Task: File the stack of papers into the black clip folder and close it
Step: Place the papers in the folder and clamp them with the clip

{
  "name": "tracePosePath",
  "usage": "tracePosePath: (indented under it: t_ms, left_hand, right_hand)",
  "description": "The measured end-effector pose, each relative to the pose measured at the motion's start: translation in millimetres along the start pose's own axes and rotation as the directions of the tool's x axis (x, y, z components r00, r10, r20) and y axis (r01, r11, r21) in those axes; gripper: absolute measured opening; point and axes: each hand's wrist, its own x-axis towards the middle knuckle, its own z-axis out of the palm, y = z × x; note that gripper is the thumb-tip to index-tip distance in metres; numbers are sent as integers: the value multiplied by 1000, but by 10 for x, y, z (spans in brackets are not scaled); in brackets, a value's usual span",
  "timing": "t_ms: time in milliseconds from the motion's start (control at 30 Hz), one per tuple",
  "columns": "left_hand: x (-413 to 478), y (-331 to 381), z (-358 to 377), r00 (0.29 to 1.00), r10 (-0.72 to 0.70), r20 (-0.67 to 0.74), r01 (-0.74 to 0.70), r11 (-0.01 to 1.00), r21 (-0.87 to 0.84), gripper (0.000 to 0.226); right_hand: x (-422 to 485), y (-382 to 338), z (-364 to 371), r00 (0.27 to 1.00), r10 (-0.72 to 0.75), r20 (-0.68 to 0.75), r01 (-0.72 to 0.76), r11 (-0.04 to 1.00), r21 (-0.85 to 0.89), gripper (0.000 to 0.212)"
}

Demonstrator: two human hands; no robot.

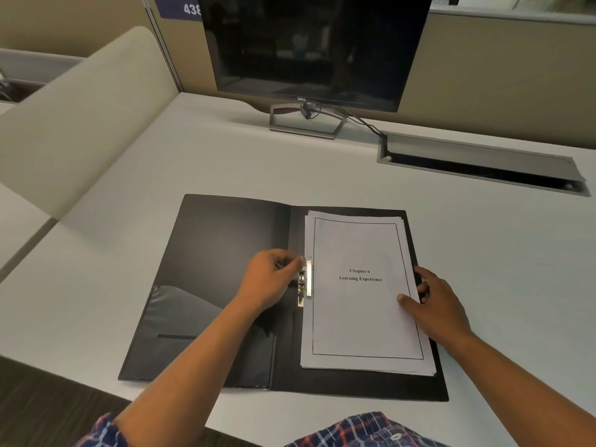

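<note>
The black clip folder lies open flat on the white desk. A stack of white papers, top sheet headed "Chapter 6 Learning Experience", rests on its right half. A metal clip sits along the stack's left edge, near the spine. My left hand is at the clip, its fingers pinched on the lever. My right hand lies on the stack's right edge, thumb on the top sheet and fingers curled around the side.
A dark monitor on a metal stand is at the back of the desk. An open cable tray is set into the desk at back right. A beige chair back stands to the left.
</note>
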Motion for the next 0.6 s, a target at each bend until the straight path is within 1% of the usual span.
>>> tracePosePath:
  t_ms: [133, 367, 500, 600]
  left_hand:
    - [-91, -22, 55, 1000, -9, -13, 9, 1000, -17, 18]
    - [-209, -71, 118, 998, -29, -61, 32, 999, 39, 28]
    - [-225, -81, 130, 996, -35, -80, 37, 999, 18, 27]
    - [-216, -70, 126, 994, -37, -99, 39, 999, 15, 18]
  right_hand:
    - [38, 14, 5, 1000, 12, 27, -12, 1000, -8, 68]
    - [55, 24, -55, 993, 19, 113, -14, 999, -45, 74]
    - [37, -1, -74, 992, 19, 122, -18, 1000, -9, 72]
    - [16, -26, -82, 992, 15, 124, -15, 1000, -4, 71]
